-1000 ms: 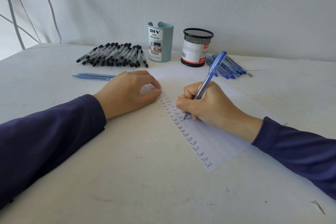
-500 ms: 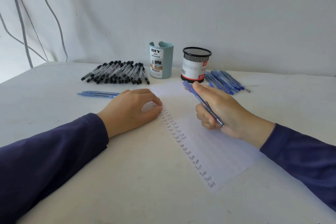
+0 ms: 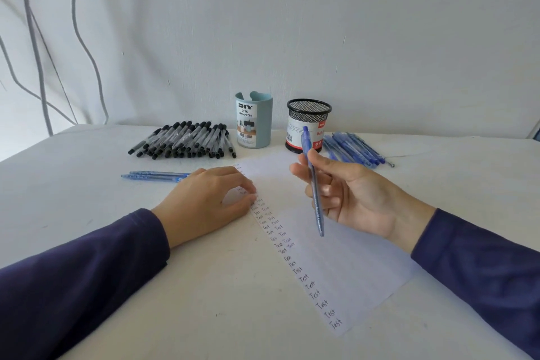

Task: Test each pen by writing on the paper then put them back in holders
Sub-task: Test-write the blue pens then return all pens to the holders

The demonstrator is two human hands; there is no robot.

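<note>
Pinching a blue pen [image 3: 317, 205] above the paper [image 3: 339, 260], your right hand [image 3: 353, 199]; your left hand [image 3: 204, 204] relaxed on its edge.

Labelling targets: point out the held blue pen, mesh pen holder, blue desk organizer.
blue pen [image 3: 318, 218], head view, lower barrel.
mesh pen holder [image 3: 294, 134], head view, white wall label.
blue desk organizer [image 3: 263, 126], head view, bare side wall.
</note>
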